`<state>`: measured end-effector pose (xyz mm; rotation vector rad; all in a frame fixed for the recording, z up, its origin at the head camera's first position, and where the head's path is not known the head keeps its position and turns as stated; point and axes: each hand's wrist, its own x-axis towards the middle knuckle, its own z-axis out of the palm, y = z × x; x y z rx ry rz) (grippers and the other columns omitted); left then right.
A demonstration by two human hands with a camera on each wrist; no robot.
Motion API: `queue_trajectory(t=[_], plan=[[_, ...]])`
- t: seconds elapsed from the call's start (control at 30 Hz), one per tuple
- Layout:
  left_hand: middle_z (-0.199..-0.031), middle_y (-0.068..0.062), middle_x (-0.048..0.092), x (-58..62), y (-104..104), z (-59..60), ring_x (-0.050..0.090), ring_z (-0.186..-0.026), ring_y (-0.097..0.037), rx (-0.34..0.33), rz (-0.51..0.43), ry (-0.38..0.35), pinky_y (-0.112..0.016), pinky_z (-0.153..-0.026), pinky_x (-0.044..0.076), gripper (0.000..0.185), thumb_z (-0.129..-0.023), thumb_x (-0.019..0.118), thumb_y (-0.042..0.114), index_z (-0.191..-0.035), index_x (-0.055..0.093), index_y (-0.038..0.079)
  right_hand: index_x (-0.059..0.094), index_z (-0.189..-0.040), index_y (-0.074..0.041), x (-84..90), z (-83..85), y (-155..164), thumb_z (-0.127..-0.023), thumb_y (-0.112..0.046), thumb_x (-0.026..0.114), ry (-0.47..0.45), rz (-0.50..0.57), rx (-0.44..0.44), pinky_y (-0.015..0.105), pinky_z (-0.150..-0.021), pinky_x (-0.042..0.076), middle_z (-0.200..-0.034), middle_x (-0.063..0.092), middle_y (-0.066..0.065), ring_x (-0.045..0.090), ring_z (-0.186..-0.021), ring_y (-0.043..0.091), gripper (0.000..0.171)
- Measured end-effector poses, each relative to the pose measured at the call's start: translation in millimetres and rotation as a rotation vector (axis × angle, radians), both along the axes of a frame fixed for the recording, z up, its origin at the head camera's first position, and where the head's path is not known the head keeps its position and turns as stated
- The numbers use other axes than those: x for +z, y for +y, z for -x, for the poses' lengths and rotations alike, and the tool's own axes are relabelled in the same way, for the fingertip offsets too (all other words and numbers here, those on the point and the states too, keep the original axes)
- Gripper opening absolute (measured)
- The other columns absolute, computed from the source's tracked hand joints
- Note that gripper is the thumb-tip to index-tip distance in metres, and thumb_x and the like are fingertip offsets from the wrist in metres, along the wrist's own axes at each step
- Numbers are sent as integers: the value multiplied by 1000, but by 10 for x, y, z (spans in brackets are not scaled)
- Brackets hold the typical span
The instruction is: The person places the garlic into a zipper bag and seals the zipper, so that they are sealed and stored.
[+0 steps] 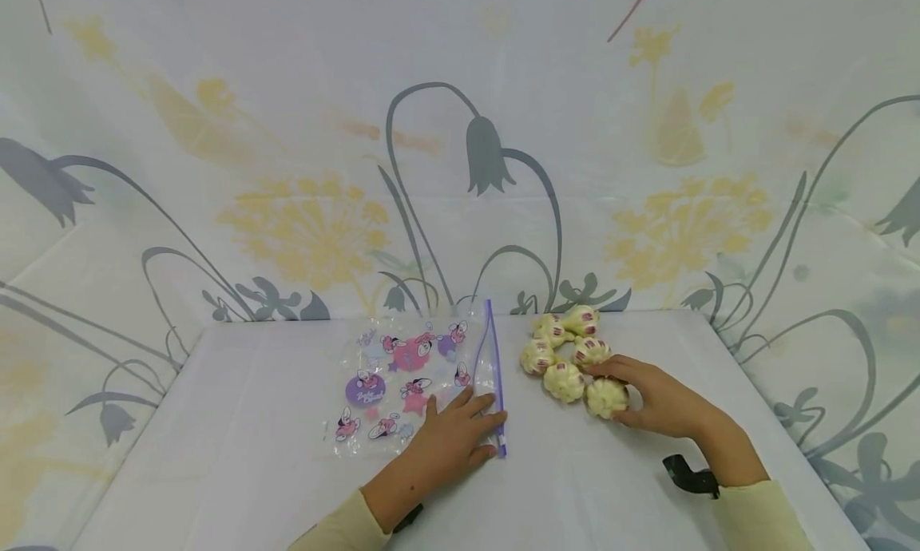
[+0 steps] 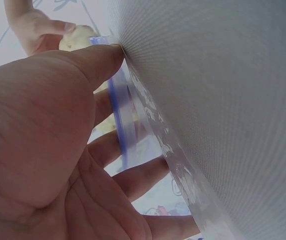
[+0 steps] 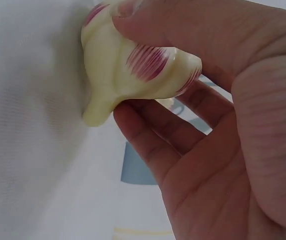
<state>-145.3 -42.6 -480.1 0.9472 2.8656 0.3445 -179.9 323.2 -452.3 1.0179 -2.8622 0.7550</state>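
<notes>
A clear zip bag (image 1: 388, 387) printed with pink and purple cartoon figures lies flat, its purple zip edge (image 1: 498, 375) towards the right. My left hand (image 1: 453, 439) rests on the bag near that edge, fingers spread; in the left wrist view the fingertips touch the plastic beside the purple strip (image 2: 117, 100). To the right sits a cluster of several garlic bulbs (image 1: 564, 382), cream with purplish marks. My right hand (image 1: 664, 399) pinches the nearest garlic bulb (image 1: 607, 397) between thumb and fingers. In the right wrist view this bulb (image 3: 128, 62) is against the white surface.
A white cloth covers the table (image 1: 237, 423). Behind and at both sides stands a pale curtain (image 1: 323, 120) with grey and yellow flower prints. Dark straps (image 1: 690, 477) are on the wrists, next to light sleeves.
</notes>
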Motion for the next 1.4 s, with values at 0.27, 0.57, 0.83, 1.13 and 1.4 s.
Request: queue_trajectory(t=[0.27, 0.57, 0.83, 1.13, 1.4], plan=[[-162, 2, 51, -10, -1, 6, 41, -154, -34, -3, -4, 3, -80, -107, 37, 50, -102, 69, 43, -150, 61, 33, 66, -141, -9, 87, -34, -8, -82, -5, 89, 17, 18, 6, 30, -103, 53, -137, 69, 4, 64, -126, 24, 64], [-162, 1, 51, -28, -5, 7, 42, -154, -35, -4, -9, 7, -81, -106, 38, 50, -103, 68, 43, -151, 61, 32, 67, -137, -7, 186, -77, -133, -83, -4, 88, 69, 52, 36, 30, -91, 53, -134, 70, 3, 61, -107, 4, 58], [-163, 1, 50, -32, -7, 8, 41, -154, -35, -6, -16, 7, -81, -107, 37, 49, -103, 68, 43, -151, 61, 32, 68, -136, -7, 273, -97, -282, -85, -5, 86, 120, 87, 29, 13, -109, 40, -134, 69, 1, 64, -128, 28, 54], [-163, 1, 50, -18, 2, -2, 41, -154, -35, -6, -21, 6, -81, -107, 37, 49, -103, 68, 42, -150, 62, 31, 68, -136, -9, 264, -39, -489, -86, -10, 85, 117, 62, 21, 44, -96, 57, -132, 68, -3, 65, -121, 19, 52], [-162, 1, 51, -13, 2, 12, 42, -153, -35, -8, -15, 23, -81, -106, 38, 49, -102, 69, 42, -150, 62, 31, 66, -139, -10, 273, 31, -701, -88, -14, 85, 128, 53, 20, 57, -104, 52, -139, 66, 0, 60, -134, 30, 54]])
